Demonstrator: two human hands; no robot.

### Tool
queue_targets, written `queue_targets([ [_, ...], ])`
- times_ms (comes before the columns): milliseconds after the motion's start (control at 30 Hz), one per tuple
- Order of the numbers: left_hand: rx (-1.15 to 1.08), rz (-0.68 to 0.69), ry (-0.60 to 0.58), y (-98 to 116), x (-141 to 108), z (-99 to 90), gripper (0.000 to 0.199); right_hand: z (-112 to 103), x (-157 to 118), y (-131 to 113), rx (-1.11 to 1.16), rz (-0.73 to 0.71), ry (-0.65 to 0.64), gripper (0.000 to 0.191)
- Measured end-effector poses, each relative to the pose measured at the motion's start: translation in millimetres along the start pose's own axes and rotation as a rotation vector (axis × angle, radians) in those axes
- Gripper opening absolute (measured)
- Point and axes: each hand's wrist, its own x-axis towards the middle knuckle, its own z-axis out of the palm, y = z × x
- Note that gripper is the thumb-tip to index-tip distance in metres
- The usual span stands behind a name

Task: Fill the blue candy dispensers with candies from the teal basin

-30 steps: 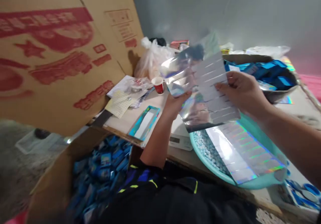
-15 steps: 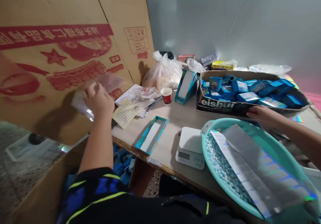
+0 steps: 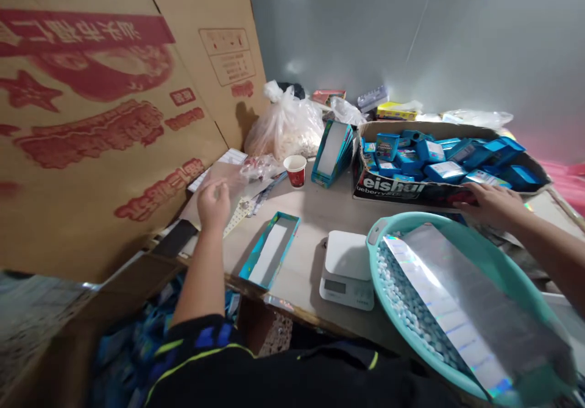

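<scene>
On the left, my left hand [image 3: 214,204] is closed on a thin clear plastic bag [image 3: 234,179], held over papers at the table's left edge. My right hand [image 3: 496,204] lies at the front rim of a cardboard tray box [image 3: 393,190], fingers stretched out and touching its edge. Blue small packets [image 3: 441,152] fill that box. A long, shallow turquoise carton [image 3: 292,237] lies by the front edge, with a white strip inside. Beside it stands a white digital scale [image 3: 350,256].
A turquoise basin [image 3: 388,310] of pale blue pellets, with a shiny foil sheet [image 3: 475,298] across it, stands front right. Behind are a red-and-white paper cup [image 3: 295,175], stacked turquoise cartons [image 3: 329,152] and a tied plastic bag [image 3: 287,122]. A large cardboard panel [image 3: 105,128] borders the left.
My left hand has moved right and down with the plastic bag, from before the cardboard panel to over the papers. My right hand has shifted up onto the box's rim. The view has turned slightly.
</scene>
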Motion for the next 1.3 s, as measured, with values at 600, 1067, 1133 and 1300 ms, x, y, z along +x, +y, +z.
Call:
queue_targets([
  [600,0.304,-0.151,-0.401,-36,-16,48.0,0.051,-15,-28,-11,0.064,0.036,-0.214,0.048],
  [1067,0.024,-0.140,-0.182,-34,-15,59.4,0.035,-9,-21,-11,0.065,0.076,-0.149,0.054],
  [1133,-0.027,-0.129,-0.177,-23,-15,66.7,0.036,-6,-21,-11,0.056,0.070,-0.134,0.054],
  [1300,-0.079,-0.146,-0.292,0,-11,92.0,0.028,9,-19,-8,0.046,0.075,-0.108,0.056],
])
